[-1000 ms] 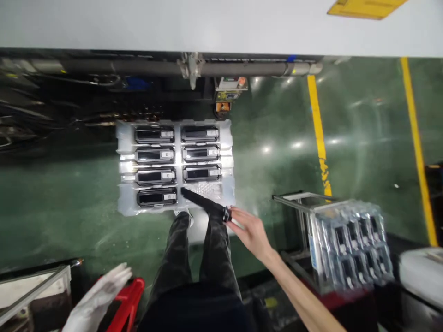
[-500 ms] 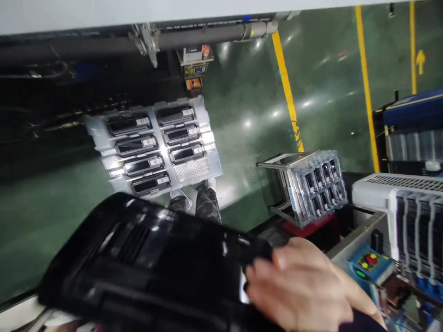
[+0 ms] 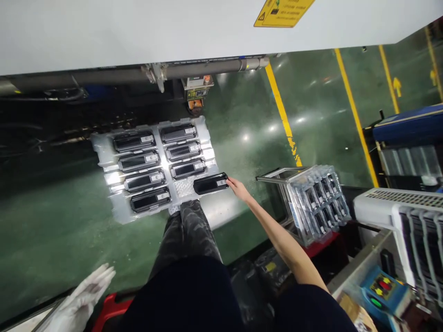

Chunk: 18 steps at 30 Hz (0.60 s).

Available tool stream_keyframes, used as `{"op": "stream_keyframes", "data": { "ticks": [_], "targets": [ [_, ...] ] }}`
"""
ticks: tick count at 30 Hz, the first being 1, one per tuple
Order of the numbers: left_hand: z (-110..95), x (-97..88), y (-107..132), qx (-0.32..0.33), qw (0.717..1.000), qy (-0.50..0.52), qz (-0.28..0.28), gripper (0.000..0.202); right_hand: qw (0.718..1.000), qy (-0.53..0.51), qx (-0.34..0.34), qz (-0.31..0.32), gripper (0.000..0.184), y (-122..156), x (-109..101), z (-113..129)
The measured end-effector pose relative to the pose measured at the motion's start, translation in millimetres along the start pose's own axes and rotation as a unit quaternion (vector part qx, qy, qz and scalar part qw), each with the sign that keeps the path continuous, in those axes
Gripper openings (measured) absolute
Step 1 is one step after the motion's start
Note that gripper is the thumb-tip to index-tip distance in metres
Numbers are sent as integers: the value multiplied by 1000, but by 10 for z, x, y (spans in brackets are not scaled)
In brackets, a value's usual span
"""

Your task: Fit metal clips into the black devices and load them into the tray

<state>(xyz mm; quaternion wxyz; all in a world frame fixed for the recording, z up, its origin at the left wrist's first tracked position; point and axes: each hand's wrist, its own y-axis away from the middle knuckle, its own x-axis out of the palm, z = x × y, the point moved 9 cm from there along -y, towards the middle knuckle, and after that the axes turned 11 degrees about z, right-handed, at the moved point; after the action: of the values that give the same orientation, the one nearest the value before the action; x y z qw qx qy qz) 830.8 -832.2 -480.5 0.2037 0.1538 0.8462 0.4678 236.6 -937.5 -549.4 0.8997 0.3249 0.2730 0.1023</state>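
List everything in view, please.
Black rectangular labelled modules: eight, black, seven in the tray, one at the right hand.
Translucent plastic tray: one, whitish, beyond the person's legs.
Metal rack of clear plastic trays: one, silver and clear, right of the tray.
Yellow floor lines: several, yellow, on the green floor.
Yellow warning label: one, yellow, on the white overhead panel.
Blue button box: one, blue, lower right.
Right hand: one, bare, touching a module's end.
Left hand: one, white-gloved, lower left.

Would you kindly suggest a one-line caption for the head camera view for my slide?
Head view: a right hand holds a black labelled cartridge beside seven others in a clear plastic tray.
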Motion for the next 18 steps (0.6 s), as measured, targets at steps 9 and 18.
{"op": "stream_keyframes", "data": {
  "ticks": [9,18],
  "targets": [
    [-159,215,-22,-19,999,44,16,43,985,135,107,34,21,-490,235,111],
    [-705,669,-29,12,995,85,53,50,980,126,130,-81,28,-1190,333,716]
  ]
}}
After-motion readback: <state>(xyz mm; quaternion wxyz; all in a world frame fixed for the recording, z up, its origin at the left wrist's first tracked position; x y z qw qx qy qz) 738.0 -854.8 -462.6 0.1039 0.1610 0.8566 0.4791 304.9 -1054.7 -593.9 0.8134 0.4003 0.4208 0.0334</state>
